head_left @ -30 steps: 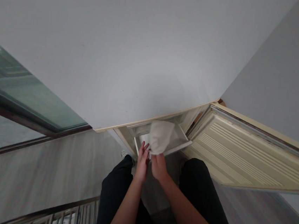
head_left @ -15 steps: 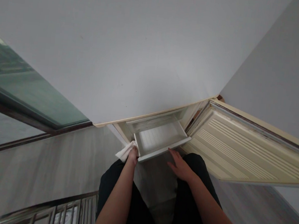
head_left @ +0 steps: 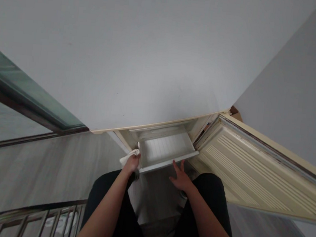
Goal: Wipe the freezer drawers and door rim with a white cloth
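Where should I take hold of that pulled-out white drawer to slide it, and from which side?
Probably the drawer's front lip, taken from the front, near the right hand. It juts out level toward the person; the left hand holds a white cloth at its left corner.

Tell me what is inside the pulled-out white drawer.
The white drawer shows only its bare ribbed floor; nothing lies in it. Its back end is hidden under the cabinet top. The left hand holds a white cloth outside its left corner; the right hand touches its front edge.

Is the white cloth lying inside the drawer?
No, the white cloth is bunched in the left hand at the drawer's left outer corner, and the drawer's inside shows only its bare white bottom.
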{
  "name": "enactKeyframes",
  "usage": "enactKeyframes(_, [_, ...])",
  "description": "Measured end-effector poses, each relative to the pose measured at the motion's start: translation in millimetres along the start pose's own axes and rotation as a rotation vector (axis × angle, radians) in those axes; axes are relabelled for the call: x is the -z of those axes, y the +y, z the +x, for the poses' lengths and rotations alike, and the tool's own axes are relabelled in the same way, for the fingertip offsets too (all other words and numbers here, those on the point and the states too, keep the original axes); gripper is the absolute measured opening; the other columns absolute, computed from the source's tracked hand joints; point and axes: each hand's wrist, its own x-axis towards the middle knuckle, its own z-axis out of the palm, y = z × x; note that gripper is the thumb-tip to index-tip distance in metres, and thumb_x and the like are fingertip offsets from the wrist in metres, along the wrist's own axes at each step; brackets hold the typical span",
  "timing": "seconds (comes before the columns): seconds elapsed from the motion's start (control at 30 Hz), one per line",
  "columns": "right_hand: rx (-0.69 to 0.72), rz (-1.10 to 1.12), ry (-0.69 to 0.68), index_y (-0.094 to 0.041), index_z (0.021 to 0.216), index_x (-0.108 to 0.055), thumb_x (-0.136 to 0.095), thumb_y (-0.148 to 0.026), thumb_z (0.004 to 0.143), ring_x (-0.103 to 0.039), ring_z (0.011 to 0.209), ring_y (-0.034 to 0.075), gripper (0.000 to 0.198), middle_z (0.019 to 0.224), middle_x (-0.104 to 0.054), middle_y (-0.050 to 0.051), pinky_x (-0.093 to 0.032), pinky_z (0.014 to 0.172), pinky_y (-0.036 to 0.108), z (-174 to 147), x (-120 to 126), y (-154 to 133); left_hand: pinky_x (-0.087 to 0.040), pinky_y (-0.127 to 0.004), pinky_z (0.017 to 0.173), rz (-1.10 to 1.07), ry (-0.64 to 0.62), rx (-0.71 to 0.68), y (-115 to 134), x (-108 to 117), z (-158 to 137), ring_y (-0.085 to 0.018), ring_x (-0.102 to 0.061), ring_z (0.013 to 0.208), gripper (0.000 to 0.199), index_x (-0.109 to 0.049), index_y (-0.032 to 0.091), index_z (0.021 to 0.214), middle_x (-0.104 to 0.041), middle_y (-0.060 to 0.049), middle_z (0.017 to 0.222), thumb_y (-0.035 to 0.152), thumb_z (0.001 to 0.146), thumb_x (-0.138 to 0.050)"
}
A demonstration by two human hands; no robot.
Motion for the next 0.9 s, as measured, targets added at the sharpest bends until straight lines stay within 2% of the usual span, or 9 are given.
enactKeyframes(0.13, [0.03,0.079,0.056,-0.018,0.153,-0.04,-0.051,-0.032,0.099,-0.048,0.137,0.034,0.056,0.163,0.019,0.022,-0.037,0.112,0.042,6,1,2,-0.045,-0.043,0.097,0.084,-0.013,-0.174,19,-25,-45,-0.033,-0.064,0.11,0.017,-0.061,0.02,0.077,-0.072,-0.014,0.091,0.033,0.087,-0.058])
enactKeyframes(0.23, [0.057,0.204,0.19,-0.015,0.142,-0.052,-0.047,-0.044,0.099,-0.038,0.144,0.033,0.052,0.163,-0.017,0.022,-0.034,0.113,0.044,13,-3,-1,-0.046,-0.041,0.096,0.099,-0.134,-0.289,22,-62,-83,-0.029,-0.066,0.103,0.009,-0.066,0.02,0.085,-0.073,-0.011,0.095,0.028,0.084,-0.062])
enactKeyframes(0.3, [0.161,0.334,0.292,-0.015,0.127,-0.061,-0.043,-0.041,0.097,-0.047,0.135,0.029,0.043,0.144,-0.049,0.02,-0.038,0.109,0.042,17,-3,-5,-0.046,-0.039,0.099,0.045,-0.224,-0.367,22,-83,-101,-0.027,-0.065,0.108,0.02,-0.069,0.02,0.098,-0.073,-0.01,0.106,0.028,0.079,-0.068])
enactKeyframes(0.37, [0.294,0.463,0.35,-0.017,0.102,-0.065,-0.04,-0.038,0.095,-0.061,0.108,0.026,0.034,0.108,-0.067,0.012,-0.046,0.094,0.037,18,-1,-8,-0.047,-0.038,0.099,-0.13,-0.306,-0.361,22,-95,-111,-0.026,-0.065,0.11,0.039,-0.068,0.02,0.112,-0.072,-0.01,0.113,0.032,0.075,-0.074])
enactKeyframes(0.47, [0.38,0.558,0.384,-0.02,0.078,-0.059,-0.042,-0.046,0.093,-0.056,0.071,0.02,0.034,0.072,-0.06,0.002,-0.043,0.067,0.03,16,4,-11,-0.051,-0.034,0.085,-0.481,-0.35,-0.098,24,-96,-113,-0.024,-0.069,0.093,0.049,-0.069,0.017,0.111,-0.075,-0.009,0.1,0.051,0.076,-0.073])
enactKeyframes(0.57, [0.416,0.584,0.381,-0.021,0.073,-0.056,-0.047,-0.049,0.091,-0.05,0.065,0.017,0.035,0.066,-0.055,-0.001,-0.037,0.062,0.028,11,9,-6,-0.051,-0.031,0.073,-0.579,-0.319,0.024,26,-89,-107,-0.021,-0.067,0.077,0.053,-0.071,0.015,0.101,-0.073,-0.008,0.085,0.062,0.078,-0.066])
enactKeyframes(0.77, [0.259,0.817,0.505,-0.021,0.086,-0.06,-0.059,-0.049,0.078,-0.059,0.069,0.019,0.029,0.076,-0.062,0.002,-0.046,0.066,0.031,14,13,6,-0.045,-0.029,0.072,-0.112,-0.053,-0.327,40,-69,-92,-0.018,-0.059,0.075,0.025,-0.06,0.021,0.075,-0.061,-0.001,0.073,0.045,0.083,-0.061])
enactKeyframes(0.83, [0.264,0.879,0.473,-0.021,0.086,-0.059,-0.063,-0.051,0.077,-0.06,0.066,0.019,0.032,0.073,-0.061,0.001,-0.047,0.064,0.031,14,12,1,-0.045,-0.03,0.078,0.12,-0.128,-0.474,48,-66,-93,-0.019,-0.06,0.08,0.013,-0.057,0.022,0.072,-0.062,-0.002,0.078,0.031,0.078,-0.065])
enactKeyframes(0.9, [0.292,0.925,0.33,-0.022,0.086,-0.057,-0.064,-0.055,0.078,-0.06,0.063,0.018,0.034,0.07,-0.06,-0.001,-0.048,0.06,0.03,14,8,-5,-0.045,-0.031,0.081,0.395,-0.259,-0.641,56,-68,-97,-0.021,-0.062,0.084,0.006,-0.057,0.023,0.076,-0.064,-0.003,0.083,0.022,0.077,-0.062])
